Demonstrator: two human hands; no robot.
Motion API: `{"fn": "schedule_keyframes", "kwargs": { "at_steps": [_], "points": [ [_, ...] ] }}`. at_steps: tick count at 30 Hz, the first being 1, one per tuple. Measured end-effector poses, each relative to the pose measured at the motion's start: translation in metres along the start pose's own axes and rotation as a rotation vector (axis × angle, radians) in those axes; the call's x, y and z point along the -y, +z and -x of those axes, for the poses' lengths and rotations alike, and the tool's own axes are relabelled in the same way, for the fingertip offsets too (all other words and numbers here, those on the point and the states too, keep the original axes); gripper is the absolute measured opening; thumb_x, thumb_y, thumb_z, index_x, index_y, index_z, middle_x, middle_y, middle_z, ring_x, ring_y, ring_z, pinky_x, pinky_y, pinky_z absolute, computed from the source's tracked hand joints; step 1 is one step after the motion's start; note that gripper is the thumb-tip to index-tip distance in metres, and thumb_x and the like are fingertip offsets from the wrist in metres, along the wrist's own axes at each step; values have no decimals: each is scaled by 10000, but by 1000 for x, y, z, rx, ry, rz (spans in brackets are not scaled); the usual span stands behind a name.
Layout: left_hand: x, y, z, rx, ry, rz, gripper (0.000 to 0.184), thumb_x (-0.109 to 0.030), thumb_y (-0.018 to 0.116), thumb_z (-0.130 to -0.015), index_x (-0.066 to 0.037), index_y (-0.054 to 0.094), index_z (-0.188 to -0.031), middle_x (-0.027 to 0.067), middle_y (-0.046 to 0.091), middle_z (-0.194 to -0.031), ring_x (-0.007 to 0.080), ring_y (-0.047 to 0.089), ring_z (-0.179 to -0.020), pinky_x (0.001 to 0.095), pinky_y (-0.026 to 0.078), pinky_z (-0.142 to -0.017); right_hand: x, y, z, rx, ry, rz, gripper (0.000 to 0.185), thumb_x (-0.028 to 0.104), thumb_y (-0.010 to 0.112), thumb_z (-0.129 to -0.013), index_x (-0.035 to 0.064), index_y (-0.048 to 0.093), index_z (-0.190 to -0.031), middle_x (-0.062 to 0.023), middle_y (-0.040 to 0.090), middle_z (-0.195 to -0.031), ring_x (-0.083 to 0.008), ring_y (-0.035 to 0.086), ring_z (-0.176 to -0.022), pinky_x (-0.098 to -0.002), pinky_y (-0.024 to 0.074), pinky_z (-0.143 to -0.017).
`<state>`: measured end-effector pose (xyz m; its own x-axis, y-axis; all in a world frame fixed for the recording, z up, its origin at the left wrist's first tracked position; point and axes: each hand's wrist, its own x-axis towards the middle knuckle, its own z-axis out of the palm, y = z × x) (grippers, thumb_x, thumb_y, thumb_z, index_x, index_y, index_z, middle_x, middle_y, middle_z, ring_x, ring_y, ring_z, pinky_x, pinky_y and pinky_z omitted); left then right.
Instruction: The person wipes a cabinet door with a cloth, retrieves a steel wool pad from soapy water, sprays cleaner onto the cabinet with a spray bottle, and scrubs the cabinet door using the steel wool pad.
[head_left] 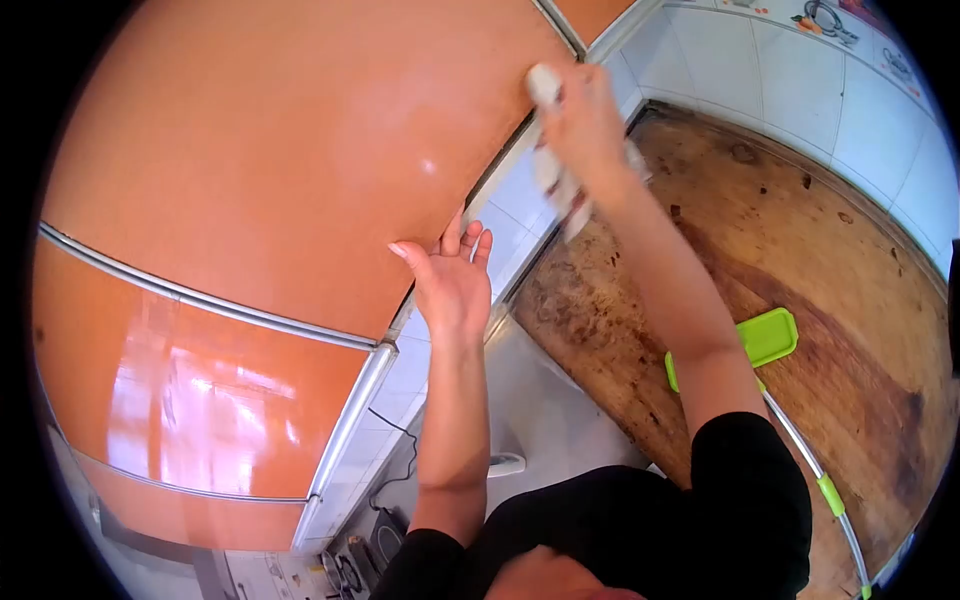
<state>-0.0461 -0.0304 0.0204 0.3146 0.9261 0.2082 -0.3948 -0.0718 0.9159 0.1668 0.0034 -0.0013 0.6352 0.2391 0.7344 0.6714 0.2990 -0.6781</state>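
Note:
An orange cabinet door [300, 130] fills the upper left of the head view. At its lower edge is my left hand [455, 275], palm showing, with thumb and fingers apart; the thumb lies over the door's face and the fingertips reach the edge. Farther along, near the door's corner, my right hand [585, 125] is closed around a whitish cloth [560, 190] with dark reddish patches. Part of the cloth hangs below the fist, and one end sticks out above it by the door. The right hand is slightly blurred.
A stained wooden surface [860, 290] spreads at the right, below white wall tiles [790, 80]. Across it lies a green flat-headed mop [768, 338] with a metal pole, partly hidden by my right arm. More orange panels [200, 400] with metal trim are at left. A dark cord [412, 450] hangs below.

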Motion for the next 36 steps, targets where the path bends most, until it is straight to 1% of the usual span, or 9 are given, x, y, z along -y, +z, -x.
{"fn": "schedule_keyframes", "kwargs": {
  "at_steps": [4,11,14,21,24,27,28,32,36],
  "points": [
    [2,1,0,-9,4,14,830,-761,440,-801,-169,347,-1376,72,463,-1341,210,440,-1017,416,355,-979,-2,7,1,-53,55,7,427,62,642,-765,133,550,-1176,-153,527,-1039,-339,568,-923,-414,492,-773],
    [2,6,2,-45,17,25,835,-752,419,-817,-124,355,-1364,88,488,-1334,206,455,-1009,401,358,-971,63,-2,70,187,-216,-162,452,53,654,-715,153,598,-1153,-168,513,-1082,-353,586,-932,-437,504,-782],
    [1,1,0,-23,4,19,820,-752,440,-807,-149,365,-1358,75,464,-1342,211,445,-1012,413,361,-971,37,-2,41,308,10,-76,433,92,648,-767,171,573,-1186,-155,506,-1106,-346,589,-948,-419,505,-805],
    [1,0,0,23,5,5,829,-757,440,-803,-168,324,-1375,75,431,-1375,212,425,-1026,425,364,-968,-11,-7,-23,-8,115,86,448,113,645,-785,159,548,-1220,-148,522,-1090,-346,585,-944,-424,502,-804],
    [2,6,1,-59,5,34,827,-747,397,-828,-122,354,-1368,75,496,-1316,200,454,-1021,404,354,-981,14,-1,8,99,-59,118,302,252,608,-852,128,571,-1125,-175,529,-1048,-380,573,-935,-459,499,-760],
    [3,11,4,-79,50,45,812,-742,399,-832,-123,365,-1356,68,503,-1296,206,457,-1035,416,353,-984,66,1,63,316,-219,-103,311,132,618,-785,123,631,-1095,-173,513,-1051,-349,573,-919,-441,493,-732],
    [4,9,4,-38,57,32,803,-739,402,-833,-125,370,-1349,66,503,-1296,207,458,-1038,419,352,-985,81,-8,73,312,-437,-90,279,150,603,-798,129,641,-1074,-174,510,-1042,-347,571,-900,-445,490,-718],
    [4,2,2,-11,44,32,782,-733,413,-835,-130,382,-1332,71,500,-1302,209,459,-1040,425,350,-990,80,-12,70,322,-402,-82,270,163,605,-794,161,640,-1062,-171,507,-1036,-352,573,-874,-439,499,-713],
    [1,1,0,-44,-10,56,789,-737,419,-830,-138,377,-1341,90,487,-1323,211,455,-1031,424,350,-992,37,-7,23,174,-189,-21,334,118,644,-761,164,628,-1091,-172,513,-1101,-353,583,-946,-427,513,-775]
  ]
}}
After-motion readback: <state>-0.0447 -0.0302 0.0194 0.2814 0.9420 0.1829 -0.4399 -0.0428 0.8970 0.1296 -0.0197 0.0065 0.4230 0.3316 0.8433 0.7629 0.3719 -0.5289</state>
